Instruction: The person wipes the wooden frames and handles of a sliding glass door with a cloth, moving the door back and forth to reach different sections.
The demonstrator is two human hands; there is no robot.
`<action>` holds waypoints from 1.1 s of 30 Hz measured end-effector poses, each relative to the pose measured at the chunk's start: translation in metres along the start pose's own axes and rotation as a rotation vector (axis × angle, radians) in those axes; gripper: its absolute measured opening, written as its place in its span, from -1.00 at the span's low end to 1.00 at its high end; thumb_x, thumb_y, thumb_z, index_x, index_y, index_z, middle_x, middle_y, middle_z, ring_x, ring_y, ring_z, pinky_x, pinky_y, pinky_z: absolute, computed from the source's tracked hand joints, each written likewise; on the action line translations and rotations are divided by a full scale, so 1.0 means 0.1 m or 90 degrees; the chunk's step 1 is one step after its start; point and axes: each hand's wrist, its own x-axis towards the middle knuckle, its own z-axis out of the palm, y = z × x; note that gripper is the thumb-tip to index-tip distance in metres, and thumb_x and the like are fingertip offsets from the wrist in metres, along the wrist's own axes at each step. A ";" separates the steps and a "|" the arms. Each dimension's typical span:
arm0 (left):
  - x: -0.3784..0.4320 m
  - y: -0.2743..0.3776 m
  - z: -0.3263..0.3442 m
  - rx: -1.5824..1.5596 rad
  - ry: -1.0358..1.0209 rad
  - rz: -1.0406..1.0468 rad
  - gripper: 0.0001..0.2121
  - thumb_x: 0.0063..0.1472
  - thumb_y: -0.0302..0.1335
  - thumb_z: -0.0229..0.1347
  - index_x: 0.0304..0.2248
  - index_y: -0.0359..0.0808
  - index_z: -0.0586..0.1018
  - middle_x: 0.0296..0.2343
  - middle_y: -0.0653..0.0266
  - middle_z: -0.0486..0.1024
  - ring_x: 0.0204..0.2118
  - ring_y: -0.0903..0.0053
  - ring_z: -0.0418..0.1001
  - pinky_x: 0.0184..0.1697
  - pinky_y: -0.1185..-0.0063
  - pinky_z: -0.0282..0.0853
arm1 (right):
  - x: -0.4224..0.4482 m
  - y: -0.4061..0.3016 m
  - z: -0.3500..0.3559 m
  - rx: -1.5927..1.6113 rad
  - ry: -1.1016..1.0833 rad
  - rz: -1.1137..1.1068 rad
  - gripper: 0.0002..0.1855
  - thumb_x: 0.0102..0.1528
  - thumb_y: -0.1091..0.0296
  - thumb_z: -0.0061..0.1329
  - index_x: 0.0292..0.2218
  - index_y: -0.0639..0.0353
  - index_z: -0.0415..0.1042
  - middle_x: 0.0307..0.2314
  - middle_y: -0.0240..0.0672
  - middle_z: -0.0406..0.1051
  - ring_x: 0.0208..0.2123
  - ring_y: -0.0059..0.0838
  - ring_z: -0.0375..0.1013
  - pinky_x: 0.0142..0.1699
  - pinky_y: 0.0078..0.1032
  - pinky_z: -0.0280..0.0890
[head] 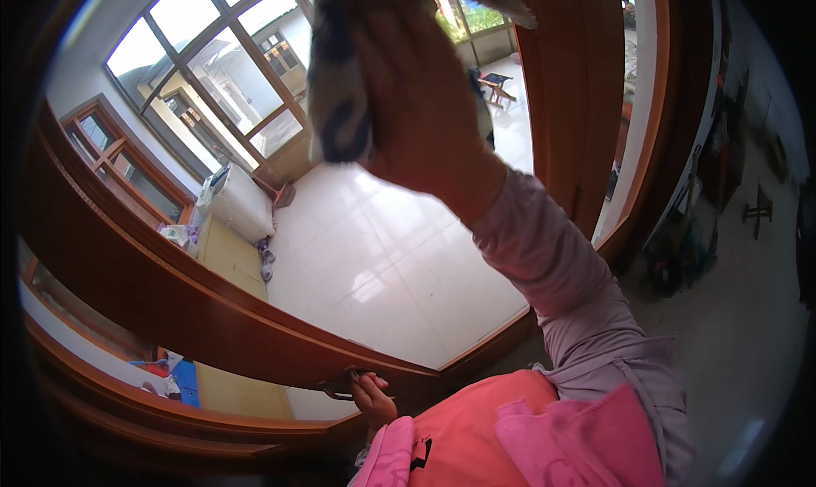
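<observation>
My right hand [421, 98] is raised at the top centre, its palm pressed over a blue-and-white patterned cloth [341, 98]. The cloth hangs past both sides of the hand, slightly blurred. What lies behind the cloth is hidden. Low in the picture, my left hand [374, 398] has its fingers curled around a metal door handle [338, 391]. That handle is fixed to a brown wooden door [191, 315], seen nearly edge-on and bent by the lens.
Beyond the doorway lies a glossy tiled floor [382, 264]. A white appliance [239, 200] and a yellowish cabinet [229, 251] line the left wall, shoes [266, 261] beside them. A folding stool [497, 88] stands far off. A brown wooden door panel [567, 104] rises at right.
</observation>
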 end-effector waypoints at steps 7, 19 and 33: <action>0.00 0.01 -0.10 0.004 0.009 0.008 -0.78 0.40 -0.37 -0.23 -0.37 -0.28 0.34 -0.61 0.42 0.24 -0.57 0.66 0.23 -0.44 0.64 0.29 | -1.36 -0.71 -0.24 0.289 -0.352 -0.206 -0.77 0.09 0.16 -0.07 -0.24 -0.01 0.48 -0.15 -0.39 0.40 -0.03 -0.32 0.35 0.17 -0.27 0.17; 0.07 -0.16 -0.07 0.097 0.012 0.030 -0.75 0.38 -0.37 -0.23 -0.26 -0.37 0.40 -0.64 0.37 0.30 -0.59 0.62 0.28 -0.44 0.64 0.29 | 0.22 0.71 -0.26 0.009 -0.107 0.046 -0.05 0.00 -0.21 0.02 0.19 0.31 0.05 0.09 0.14 0.14 0.11 0.20 0.17 0.24 -0.07 0.01; 0.04 -0.48 0.04 0.029 0.081 -0.058 -0.58 0.28 -0.24 -0.04 0.05 -0.27 0.37 -0.12 0.17 0.27 -0.14 0.36 0.23 -0.13 0.26 0.18 | 0.15 0.48 -0.22 -0.063 -0.117 -0.060 -0.08 -0.01 -0.12 0.05 0.20 0.29 0.05 -0.01 0.05 0.23 0.02 0.05 0.26 0.18 -0.12 0.11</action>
